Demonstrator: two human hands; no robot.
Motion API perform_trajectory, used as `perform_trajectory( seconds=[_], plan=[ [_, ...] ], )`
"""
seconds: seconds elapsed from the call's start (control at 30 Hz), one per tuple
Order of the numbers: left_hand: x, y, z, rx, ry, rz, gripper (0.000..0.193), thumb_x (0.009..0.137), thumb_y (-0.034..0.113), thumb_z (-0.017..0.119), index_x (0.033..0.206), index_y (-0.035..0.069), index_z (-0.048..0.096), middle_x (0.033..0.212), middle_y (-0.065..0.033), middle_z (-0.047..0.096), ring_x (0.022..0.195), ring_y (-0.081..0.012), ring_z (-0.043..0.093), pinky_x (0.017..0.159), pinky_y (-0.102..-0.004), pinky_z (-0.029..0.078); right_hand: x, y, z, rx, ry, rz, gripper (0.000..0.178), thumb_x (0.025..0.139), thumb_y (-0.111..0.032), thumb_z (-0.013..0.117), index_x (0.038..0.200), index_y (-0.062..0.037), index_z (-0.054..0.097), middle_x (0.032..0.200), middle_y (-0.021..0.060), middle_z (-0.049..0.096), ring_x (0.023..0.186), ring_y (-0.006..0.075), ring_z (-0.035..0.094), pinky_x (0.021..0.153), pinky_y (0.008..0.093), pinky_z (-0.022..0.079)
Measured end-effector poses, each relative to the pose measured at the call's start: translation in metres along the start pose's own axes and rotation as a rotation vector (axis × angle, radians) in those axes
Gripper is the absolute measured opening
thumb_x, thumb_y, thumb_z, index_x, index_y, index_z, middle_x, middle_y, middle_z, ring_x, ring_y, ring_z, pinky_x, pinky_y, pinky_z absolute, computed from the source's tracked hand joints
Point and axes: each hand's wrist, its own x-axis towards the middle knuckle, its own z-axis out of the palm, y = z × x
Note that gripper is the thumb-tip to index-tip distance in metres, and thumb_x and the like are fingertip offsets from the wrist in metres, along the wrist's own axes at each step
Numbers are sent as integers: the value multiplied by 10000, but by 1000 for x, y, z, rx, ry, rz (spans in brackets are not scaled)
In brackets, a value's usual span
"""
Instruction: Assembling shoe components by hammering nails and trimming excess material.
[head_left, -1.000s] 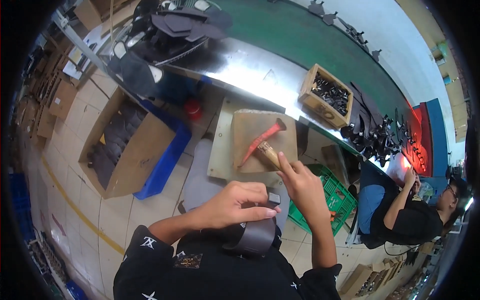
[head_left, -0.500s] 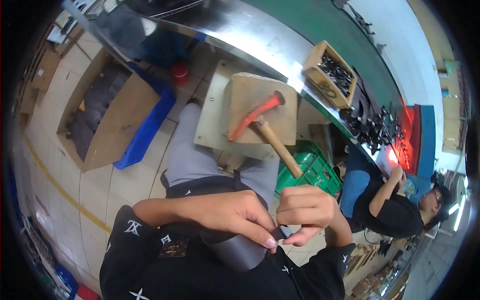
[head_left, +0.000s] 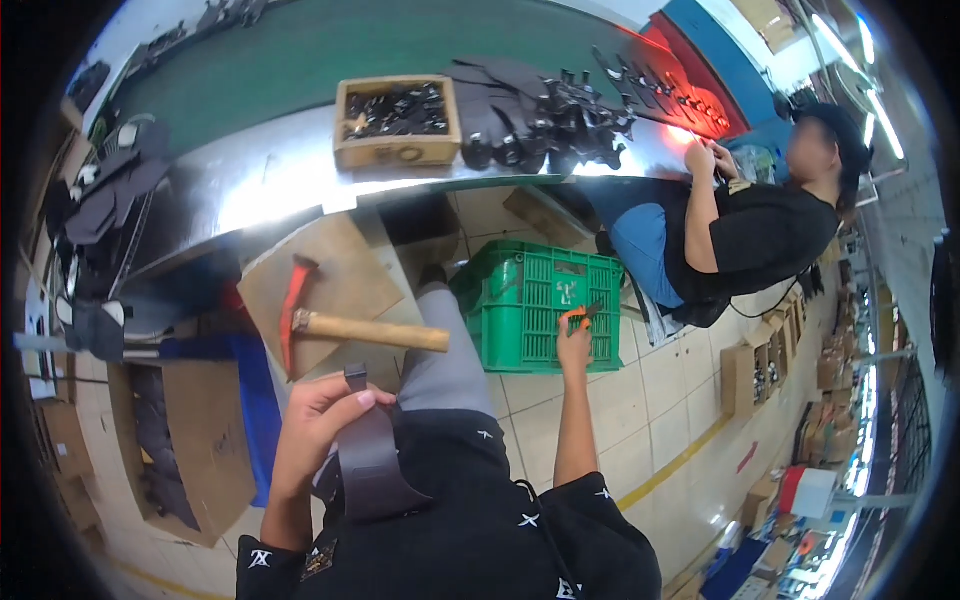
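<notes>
Left hand (head_left: 320, 415) on lap, fingers (head_left: 352, 402) curled over dark strap (head_left: 372, 455), right hand (head_left: 574, 345) at 3 o'clock, fingers pinching orange tool (head_left: 581, 316) against green crate (head_left: 545, 305), hammer (head_left: 345, 325) at 12 on board (head_left: 345, 265)

A black short-sleeved top (head_left: 470, 530) is worn, marked with small white cross-shaped figures (head_left: 527, 520) scattered over the chest and both sleeves. A small brownish emblem (head_left: 322, 560) is seen on the left chest, just beside a white crossed mark on the left sleeve edge. Grey trousers (head_left: 445, 360) are worn over the legs. Both forearms are left bare below the sleeves, and no gloves, rings or watch are seen on the left hand (head_left: 318, 412) or the right hand (head_left: 574, 350).
</notes>
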Motion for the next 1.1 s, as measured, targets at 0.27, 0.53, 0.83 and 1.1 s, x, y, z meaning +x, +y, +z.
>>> perform_trajectory(
  seconds=[0.27, 0.53, 0.83, 1.1],
  plan=[
    [21, 18, 37, 442, -120, 77, 238, 934, 215, 655, 980, 8, 764, 699, -60, 611, 702, -121, 564, 637, -287, 417, 44, -4, 2, 188, 280, 18, 308, 920, -302, 639, 963, -4, 701, 852, 193, 684, 780, 341, 671, 664, 477, 521],
    [35, 10, 53, 336, -165, 63, 375, 941, 239, 665, 709, -28, 540, 646, -44, 433, 628, -109, 406, 572, -309, 335, -99, -108, -127, 1294, -712, -437, 324, 931, -262, 557, 901, 33, 686, 1263, 175, 592, 1094, 260, 576, 972, 415, 439],
    [22, 12, 39, 419, -351, 127, 216, 956, 180, 616, 993, -15, 701, 839, -113, 619, 762, -225, 603, 680, -321, 439, -156, -231, -256, 206, -1040, -1136, 449, 629, 60, 541, 1040, -25, 700, 1448, 194, 430, 1337, 377, 440, 1099, 449, 393],
    [3, 1, 28, 259, -305, 304, 324, 966, 242, 616, 842, -55, 573, 752, -139, 535, 672, -253, 553, 611, -361, 408, -169, -273, -280, -119, -1022, -1240, 322, 681, 11, 585, 991, -17, 669, 1473, 152, 426, 1326, 372, 430, 1113, 473, 339]
  ],
)
